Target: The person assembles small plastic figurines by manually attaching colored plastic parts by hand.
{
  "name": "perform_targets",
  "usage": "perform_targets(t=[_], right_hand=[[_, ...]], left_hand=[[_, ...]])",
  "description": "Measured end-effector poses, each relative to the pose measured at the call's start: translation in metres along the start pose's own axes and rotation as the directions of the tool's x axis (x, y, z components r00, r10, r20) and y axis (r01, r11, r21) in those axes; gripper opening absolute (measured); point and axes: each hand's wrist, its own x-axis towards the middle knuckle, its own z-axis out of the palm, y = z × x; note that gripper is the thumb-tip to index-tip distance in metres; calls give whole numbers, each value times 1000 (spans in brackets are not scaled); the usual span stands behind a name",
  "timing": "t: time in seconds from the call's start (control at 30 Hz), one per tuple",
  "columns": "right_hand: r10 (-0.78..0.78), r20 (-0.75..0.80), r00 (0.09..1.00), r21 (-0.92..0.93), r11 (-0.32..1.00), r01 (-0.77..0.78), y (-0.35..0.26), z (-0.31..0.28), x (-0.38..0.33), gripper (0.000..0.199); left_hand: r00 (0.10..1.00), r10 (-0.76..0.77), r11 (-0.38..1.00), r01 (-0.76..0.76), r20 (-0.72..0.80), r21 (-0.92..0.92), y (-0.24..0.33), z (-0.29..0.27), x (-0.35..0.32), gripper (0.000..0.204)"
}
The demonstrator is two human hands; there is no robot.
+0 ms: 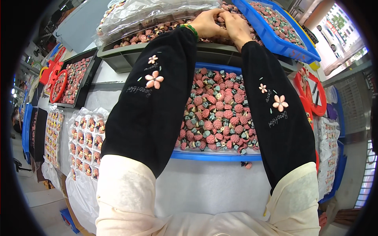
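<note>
Both my hands reach to the far side of the table, over a grey-green crate (126, 59) of small pink flower-shaped pieces (136, 38) with dark and pale bits. My left hand (208, 24), a green bead bracelet at its wrist, has its fingers bent inward. My right hand (236, 28) meets it at the fingertips, its fingers curled down. Whatever lies between the fingers is hidden. Nearer me, between my black sleeves, stands a blue tray (220, 156) full of pink flower pieces (220, 114) and grey-blue bits.
Clear plastic trays (157, 17) lie over the crate's left part. Another blue tray (291, 53) of pieces tilts at the far right. Left are a black tray (78, 84) and filled white moulded trays (84, 137). A red hoop (321, 98) lies right. One loose piece (247, 165) sits before the near tray.
</note>
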Motion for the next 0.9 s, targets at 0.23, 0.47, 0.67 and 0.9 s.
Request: perform_targets(t=[0.23,0.47,0.67,0.9], right_hand=[[-192,-164,968,-115,978,175,-21,-13,-2,41],[-349,-144,926,-7,936,352,-76,-28,-46,40],[-416,-77,906,102,901,423,-145,-57,-145,34],[-185,133,974,245,958,148,-122,-66,-288,33]], left_hand=[[956,267,961,-273,-125,-39,34,-5,1,68],[958,274,916,-287,-88,-279,118,-25,-42,53],[983,145,966,-166,-117,-199,180,-10,-124,56],[927,39,991,-84,-373,-104,230,47,-260,61]])
